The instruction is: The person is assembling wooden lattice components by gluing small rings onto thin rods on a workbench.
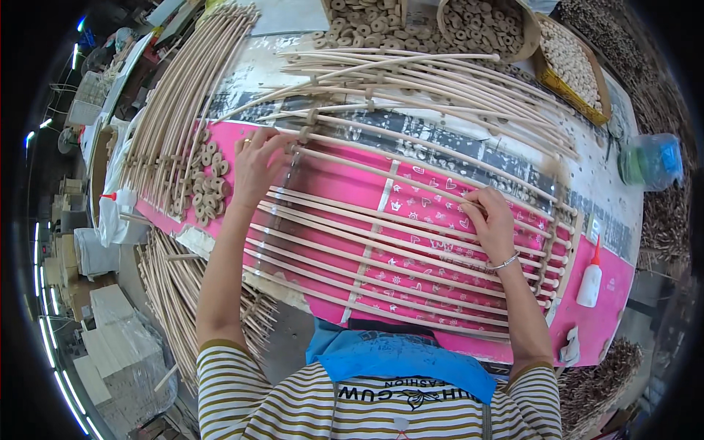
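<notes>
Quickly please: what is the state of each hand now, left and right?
Left hand: fingers closed on the end of a thin rattan rod.
Right hand: fingers curled, pinching a rod in the row on the pink table.

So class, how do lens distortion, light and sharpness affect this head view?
Head view: fisheye bends the rattan rods toward the black rim; even daylight, soft shadows; both hands, left hand and right hand, sharp; strip lights flare at the left edge.
</notes>
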A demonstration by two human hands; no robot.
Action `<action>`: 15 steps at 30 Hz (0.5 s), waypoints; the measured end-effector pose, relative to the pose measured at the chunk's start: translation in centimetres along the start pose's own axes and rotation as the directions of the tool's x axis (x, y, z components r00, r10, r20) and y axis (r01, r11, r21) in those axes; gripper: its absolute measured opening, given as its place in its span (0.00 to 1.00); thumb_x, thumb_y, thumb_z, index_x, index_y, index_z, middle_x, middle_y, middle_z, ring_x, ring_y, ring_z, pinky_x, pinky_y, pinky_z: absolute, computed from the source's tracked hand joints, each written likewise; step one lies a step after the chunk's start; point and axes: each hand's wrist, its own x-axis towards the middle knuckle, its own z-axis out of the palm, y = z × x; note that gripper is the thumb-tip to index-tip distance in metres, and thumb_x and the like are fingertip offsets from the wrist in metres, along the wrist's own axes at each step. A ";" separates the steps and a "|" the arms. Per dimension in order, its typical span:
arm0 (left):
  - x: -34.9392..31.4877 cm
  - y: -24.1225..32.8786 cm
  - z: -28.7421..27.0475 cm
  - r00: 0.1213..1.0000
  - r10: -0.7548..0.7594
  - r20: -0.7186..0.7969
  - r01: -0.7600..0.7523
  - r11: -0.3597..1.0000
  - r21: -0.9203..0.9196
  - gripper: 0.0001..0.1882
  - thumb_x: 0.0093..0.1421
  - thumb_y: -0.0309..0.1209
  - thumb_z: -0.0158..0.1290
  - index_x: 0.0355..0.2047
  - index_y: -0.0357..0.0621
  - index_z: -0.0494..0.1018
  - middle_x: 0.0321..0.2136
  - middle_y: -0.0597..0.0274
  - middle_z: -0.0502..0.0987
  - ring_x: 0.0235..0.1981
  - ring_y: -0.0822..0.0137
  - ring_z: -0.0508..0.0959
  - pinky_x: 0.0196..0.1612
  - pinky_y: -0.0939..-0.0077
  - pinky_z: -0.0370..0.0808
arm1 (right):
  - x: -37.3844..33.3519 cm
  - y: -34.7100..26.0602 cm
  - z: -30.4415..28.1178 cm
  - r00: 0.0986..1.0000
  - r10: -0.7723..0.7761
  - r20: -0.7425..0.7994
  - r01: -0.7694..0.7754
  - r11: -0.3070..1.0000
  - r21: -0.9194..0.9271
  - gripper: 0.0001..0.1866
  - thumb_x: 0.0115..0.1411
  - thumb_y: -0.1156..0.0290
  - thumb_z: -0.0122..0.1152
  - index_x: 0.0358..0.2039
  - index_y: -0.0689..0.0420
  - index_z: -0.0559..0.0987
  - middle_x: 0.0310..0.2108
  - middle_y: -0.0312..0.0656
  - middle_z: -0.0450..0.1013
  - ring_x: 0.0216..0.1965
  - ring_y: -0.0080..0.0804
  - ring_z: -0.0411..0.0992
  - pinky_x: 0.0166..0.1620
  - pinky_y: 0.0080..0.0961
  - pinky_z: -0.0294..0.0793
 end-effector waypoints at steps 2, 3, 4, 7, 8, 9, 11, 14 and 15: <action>0.1 0.0 0.4 1.000 0.016 -0.018 -0.016 1.000 -0.010 0.21 0.54 0.35 0.66 0.50 0.62 0.83 0.44 0.70 0.78 0.46 0.61 0.77 0.51 0.60 0.68 | 0.1 -0.4 -0.3 1.000 0.001 0.004 -0.001 1.000 -0.015 0.07 0.63 0.69 0.70 0.36 0.59 0.81 0.32 0.43 0.73 0.38 0.43 0.74 0.42 0.36 0.73; 0.1 -0.1 0.8 1.000 0.014 -0.017 -0.014 1.000 -0.007 0.21 0.54 0.35 0.66 0.50 0.62 0.83 0.44 0.70 0.78 0.46 0.61 0.77 0.51 0.60 0.68 | 0.2 -0.5 -0.4 1.000 0.006 0.005 -0.005 0.999 -0.032 0.07 0.63 0.69 0.69 0.35 0.59 0.82 0.32 0.43 0.73 0.38 0.43 0.73 0.42 0.36 0.73; 0.0 -0.2 1.1 1.000 0.012 -0.019 -0.013 1.000 -0.019 0.20 0.54 0.35 0.66 0.49 0.62 0.83 0.43 0.70 0.78 0.46 0.61 0.77 0.51 0.60 0.68 | 0.3 -0.4 -0.3 1.000 0.004 0.006 -0.004 1.000 -0.029 0.07 0.63 0.69 0.69 0.35 0.59 0.82 0.32 0.43 0.73 0.38 0.43 0.73 0.42 0.36 0.73; 0.1 0.1 1.7 1.000 0.005 -0.023 -0.005 1.000 -0.027 0.18 0.54 0.35 0.67 0.47 0.60 0.82 0.43 0.71 0.78 0.45 0.61 0.77 0.51 0.60 0.68 | 0.4 -0.2 -0.4 0.999 -0.046 -0.028 0.042 0.993 -0.111 0.07 0.64 0.68 0.68 0.34 0.58 0.83 0.32 0.42 0.73 0.39 0.43 0.73 0.42 0.37 0.71; 0.1 0.2 1.8 1.000 0.002 -0.012 -0.003 0.999 -0.051 0.19 0.54 0.35 0.67 0.47 0.60 0.82 0.43 0.71 0.78 0.45 0.61 0.77 0.51 0.61 0.68 | 0.5 -0.3 -0.5 0.997 -0.076 -0.021 0.070 0.979 -0.193 0.07 0.64 0.68 0.68 0.34 0.58 0.83 0.33 0.42 0.72 0.39 0.43 0.73 0.42 0.38 0.71; 0.1 0.2 1.9 1.000 -0.001 -0.002 0.000 0.997 -0.075 0.19 0.54 0.34 0.67 0.47 0.60 0.82 0.43 0.71 0.78 0.45 0.60 0.77 0.51 0.61 0.68 | 0.5 -0.4 -0.5 0.994 -0.106 -0.012 0.099 0.957 -0.274 0.07 0.64 0.67 0.68 0.34 0.57 0.83 0.33 0.41 0.72 0.39 0.42 0.73 0.42 0.39 0.70; 0.1 0.3 2.2 1.000 0.006 -0.013 -0.007 0.997 -0.071 0.19 0.54 0.34 0.67 0.48 0.61 0.82 0.43 0.71 0.78 0.45 0.61 0.77 0.51 0.61 0.68 | 0.5 -0.5 -0.5 0.993 -0.117 -0.005 0.110 0.948 -0.300 0.07 0.64 0.66 0.68 0.34 0.57 0.83 0.33 0.40 0.72 0.40 0.42 0.73 0.42 0.39 0.70; 0.2 0.5 2.5 1.000 0.010 -0.015 -0.011 0.998 -0.061 0.21 0.54 0.34 0.67 0.50 0.61 0.81 0.44 0.70 0.79 0.46 0.61 0.78 0.51 0.61 0.68 | 0.4 -0.5 -0.4 0.991 -0.137 -0.007 0.127 0.936 -0.329 0.07 0.64 0.67 0.68 0.35 0.56 0.84 0.34 0.39 0.73 0.41 0.41 0.73 0.43 0.39 0.69; 0.1 0.5 2.6 1.000 0.007 -0.005 -0.007 0.998 -0.056 0.22 0.55 0.33 0.67 0.51 0.61 0.81 0.44 0.70 0.79 0.47 0.60 0.78 0.52 0.60 0.69 | 0.4 -0.6 -0.3 0.989 -0.145 -0.017 0.131 0.934 -0.333 0.06 0.63 0.67 0.68 0.35 0.56 0.84 0.35 0.39 0.73 0.42 0.41 0.73 0.44 0.39 0.70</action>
